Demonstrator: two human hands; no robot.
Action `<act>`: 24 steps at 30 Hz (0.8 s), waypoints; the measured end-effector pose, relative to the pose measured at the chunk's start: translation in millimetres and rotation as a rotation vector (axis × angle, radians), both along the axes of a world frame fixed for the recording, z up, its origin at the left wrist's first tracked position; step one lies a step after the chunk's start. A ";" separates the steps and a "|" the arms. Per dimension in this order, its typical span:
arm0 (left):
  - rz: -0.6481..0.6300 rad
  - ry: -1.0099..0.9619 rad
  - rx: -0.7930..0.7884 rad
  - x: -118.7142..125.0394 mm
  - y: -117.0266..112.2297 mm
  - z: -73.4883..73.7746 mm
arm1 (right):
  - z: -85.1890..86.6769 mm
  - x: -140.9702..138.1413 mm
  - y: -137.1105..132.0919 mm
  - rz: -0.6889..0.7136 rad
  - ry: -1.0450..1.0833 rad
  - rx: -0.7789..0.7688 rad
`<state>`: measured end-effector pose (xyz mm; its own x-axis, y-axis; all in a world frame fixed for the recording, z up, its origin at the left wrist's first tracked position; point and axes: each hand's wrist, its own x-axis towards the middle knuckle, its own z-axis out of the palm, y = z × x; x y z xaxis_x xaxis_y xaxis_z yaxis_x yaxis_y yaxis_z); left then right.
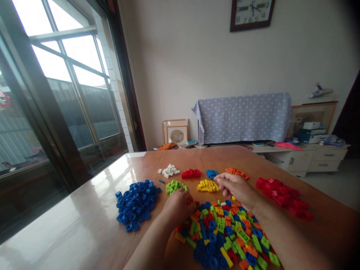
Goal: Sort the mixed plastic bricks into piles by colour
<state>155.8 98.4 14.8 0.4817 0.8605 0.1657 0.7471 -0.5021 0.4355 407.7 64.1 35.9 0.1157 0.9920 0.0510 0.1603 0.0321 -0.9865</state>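
Observation:
My left hand is at the far left edge of a mixed heap of toy building bricks, just in front of a light green brick pile. Its fingers are curled, and a bit of red shows by them; what they hold is hidden. Over the table beyond the heap, my right hand has thumb and fingertips pinched together. It is beside the yellow brick pile and near a small blue brick pile. Anything between those fingertips is too small to make out.
On the wooden table lie a big pile of blue round pieces, white bricks, red bricks, orange bricks and a larger red pile. A lone teal piece lies between piles. A cabinet stands behind.

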 end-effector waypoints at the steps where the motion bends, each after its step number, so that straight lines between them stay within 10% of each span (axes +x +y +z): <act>1: -0.005 -0.006 -0.002 0.5 1.1 -0.9 | -0.2 -0.8 0.1 0.000 -0.008 -0.003; 24: 0.027 -0.259 -0.116 7.1 5.3 5.1 | -11.6 -26.6 -0.2 0.079 -0.264 0.069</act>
<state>162.9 103.7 19.9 0.4132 0.8927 0.1798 0.6159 -0.4194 0.6669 381.1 63.9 24.3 0.0118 0.9905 0.1368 0.4055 0.1203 -0.9061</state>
